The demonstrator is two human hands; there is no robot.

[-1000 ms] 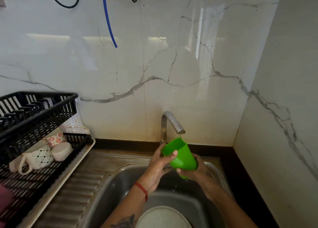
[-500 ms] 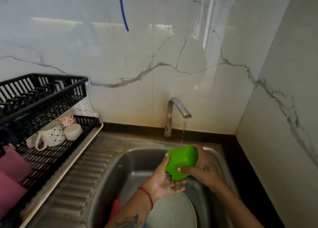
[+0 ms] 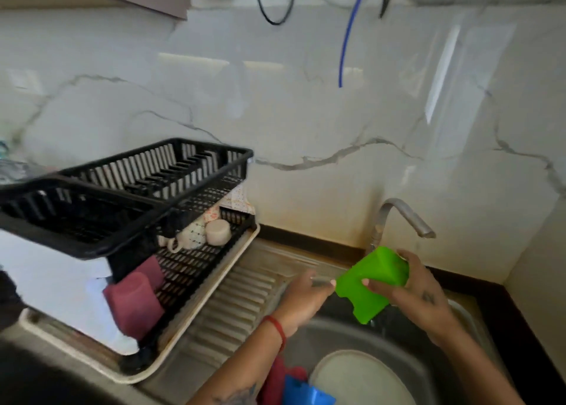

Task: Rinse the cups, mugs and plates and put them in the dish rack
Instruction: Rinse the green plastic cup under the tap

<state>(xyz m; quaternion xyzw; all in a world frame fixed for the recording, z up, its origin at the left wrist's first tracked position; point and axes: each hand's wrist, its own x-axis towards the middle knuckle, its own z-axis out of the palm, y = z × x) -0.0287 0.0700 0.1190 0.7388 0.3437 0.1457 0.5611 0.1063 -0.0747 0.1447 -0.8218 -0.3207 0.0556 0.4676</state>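
The right hand (image 3: 419, 294) holds the green cup (image 3: 372, 283) above the sink (image 3: 343, 334), with thumb and fingers curled around its body. The cup is tilted, its mouth pointing down and to the left, just under the tap (image 3: 404, 218). The left hand (image 3: 301, 300) is beside the cup with fingers stretched toward it; the picture is blurred there, so it maybe touches the rim only lightly. I judge the rinsing of this cup is finishing. The next move calls for carrying it left to the dish rack (image 3: 128, 196), where mugs (image 3: 193, 234) already lie on the lower shelf. A plate (image 3: 358, 380) waits in the sink.
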